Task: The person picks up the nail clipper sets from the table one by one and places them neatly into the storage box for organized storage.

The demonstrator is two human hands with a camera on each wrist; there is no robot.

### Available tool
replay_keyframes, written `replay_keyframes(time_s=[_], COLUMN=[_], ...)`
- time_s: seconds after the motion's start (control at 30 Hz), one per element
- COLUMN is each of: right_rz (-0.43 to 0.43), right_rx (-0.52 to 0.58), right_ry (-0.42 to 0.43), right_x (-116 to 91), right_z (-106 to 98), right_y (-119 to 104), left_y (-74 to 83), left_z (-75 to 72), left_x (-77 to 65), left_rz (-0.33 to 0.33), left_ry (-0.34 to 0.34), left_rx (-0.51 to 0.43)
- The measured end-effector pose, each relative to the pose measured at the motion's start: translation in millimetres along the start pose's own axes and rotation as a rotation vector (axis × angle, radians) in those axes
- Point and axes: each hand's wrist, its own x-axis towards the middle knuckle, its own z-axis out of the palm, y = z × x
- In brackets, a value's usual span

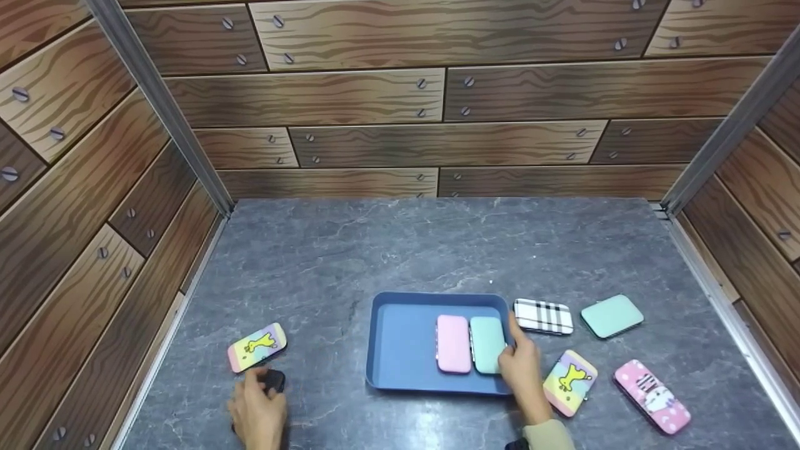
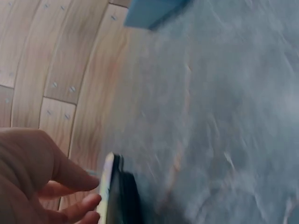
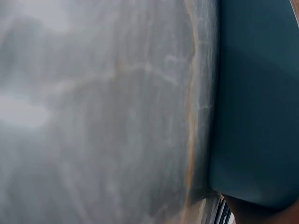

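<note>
My right hand (image 1: 522,369) grips the right wall of a blue tray (image 1: 400,384), its index finger lying along the rim. Inside the tray, a pink case (image 1: 453,344) and a mint green case (image 1: 487,345) lie side by side. At the left, my left hand (image 1: 257,406) is just in front of a pastel case with a yellow giraffe (image 1: 257,347). In the left wrist view, the thumb and fingers (image 2: 77,179) are beside the edge of this giraffe case (image 2: 107,186); contact is hard to tell. The right wrist view shows mostly the tray's outer wall (image 3: 254,102).
Right of the tray lie a black-and-white plaid case (image 1: 544,316), another mint green case (image 1: 612,316), a second giraffe case (image 1: 570,382) and a pink dotted case (image 1: 652,396). Wood-patterned walls (image 1: 369,94) enclose the grey marbled table (image 1: 325,262) at the back and sides.
</note>
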Motion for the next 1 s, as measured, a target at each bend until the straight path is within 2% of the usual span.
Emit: replay_keyframes(time_s=[0.17, 0.33, 0.53, 0.67, 0.77, 0.87, 1.0], right_rz=[-0.008, 0.000, 0.000, 0.017, 0.029, 0.026, 0.029], right_rx=[-0.008, -0.004, -0.012, -0.019, -0.025, -0.025, -0.021], right_ry=[0.015, 0.011, 0.008, -0.005, -0.013, -0.014, -0.013], right_x=[-0.4, -0.8, -1.2, -1.3, -1.1, -0.7, -0.4], right_z=[0.4, 0.2, 0.1, -0.2, -0.5, -0.9, -1.0], right_y=[0.6, 0.6, 1.0, 1.1, 1.5, 1.0, 0.4], left_y=[-13.9, -17.7, -16.0, -14.7, -13.9, -13.3, -12.7], left_z=[1.0, -0.3, -3.4, -5.3, -6.2, -6.4, -6.3], left_x=[4.8, 7.8, 14.4, 20.7, 24.8, 26.7, 27.0], left_rz=[0.006, 0.003, -0.095, -0.179, -0.219, -0.232, -0.241], left_ry=[0.055, 0.059, -0.008, -0.110, -0.189, -0.223, -0.233], left_rx=[0.016, 0.025, 0.113, 0.197, 0.256, 0.275, 0.258])
